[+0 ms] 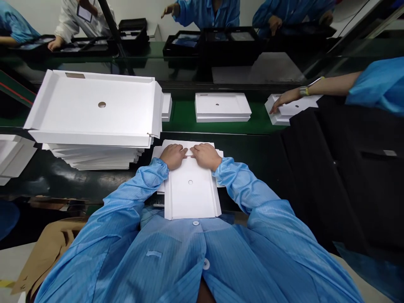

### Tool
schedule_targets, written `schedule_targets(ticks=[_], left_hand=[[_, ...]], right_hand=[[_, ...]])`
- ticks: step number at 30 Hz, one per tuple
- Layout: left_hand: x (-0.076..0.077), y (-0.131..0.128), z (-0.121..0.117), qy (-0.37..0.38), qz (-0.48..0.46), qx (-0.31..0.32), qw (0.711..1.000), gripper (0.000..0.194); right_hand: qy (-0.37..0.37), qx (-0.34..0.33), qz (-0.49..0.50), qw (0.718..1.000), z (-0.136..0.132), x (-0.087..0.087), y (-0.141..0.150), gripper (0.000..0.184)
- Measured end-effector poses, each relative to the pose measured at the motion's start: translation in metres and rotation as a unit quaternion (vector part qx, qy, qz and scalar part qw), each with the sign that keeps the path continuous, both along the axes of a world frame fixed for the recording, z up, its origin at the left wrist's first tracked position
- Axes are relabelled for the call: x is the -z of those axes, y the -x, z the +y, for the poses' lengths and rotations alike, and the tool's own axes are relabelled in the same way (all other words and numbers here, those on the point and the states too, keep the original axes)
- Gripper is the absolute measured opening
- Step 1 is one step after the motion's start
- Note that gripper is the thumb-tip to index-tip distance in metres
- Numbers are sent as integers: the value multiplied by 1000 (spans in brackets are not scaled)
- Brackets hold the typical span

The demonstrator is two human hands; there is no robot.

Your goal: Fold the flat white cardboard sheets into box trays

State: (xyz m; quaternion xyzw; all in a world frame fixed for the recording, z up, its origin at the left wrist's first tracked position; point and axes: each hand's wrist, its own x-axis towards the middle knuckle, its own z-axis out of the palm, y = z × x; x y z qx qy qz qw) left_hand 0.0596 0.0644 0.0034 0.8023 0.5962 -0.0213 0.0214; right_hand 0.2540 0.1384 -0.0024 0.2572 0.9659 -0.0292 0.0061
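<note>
A white cardboard tray blank [190, 191] with a small round hole lies flat on the dark bench right in front of me. My left hand [173, 156] and my right hand [205, 156] rest side by side on its far end, fingers curled and pressing down on the folded far flap. Both sleeves are light blue. To my left rises a tall stack of the same white trays [94, 113], the top one lying open side up.
A green conveyor belt [259, 122] runs across behind the bench, carrying a folded white tray [222, 107]. At the right a co-worker's hand [285, 100] rests on another white tray. Black trays [221, 42] and several people in blue coats are beyond.
</note>
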Motion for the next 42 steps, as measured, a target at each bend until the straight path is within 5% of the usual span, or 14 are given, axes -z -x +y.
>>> schedule_targets(ticks=[12, 20, 26, 34, 42], left_hand=[[-7, 6, -4, 22, -43, -43, 998, 38], [-4, 18, -12, 29, 34, 15, 999, 44], [-20, 14, -10, 39, 73, 42, 996, 47], [-36, 16, -12, 31, 46, 15, 998, 39], [-40, 8, -13, 39, 50, -4, 998, 37]], right_hand=[[11, 39, -7, 999, -2, -8, -14, 44], [-13, -1, -23, 1000, 0, -7, -18, 38], [-11, -13, -8, 1000, -1, -16, -15, 39], [87, 95, 13, 992, 7, -25, -29, 37], [52, 72, 2, 996, 3, -23, -33, 31]])
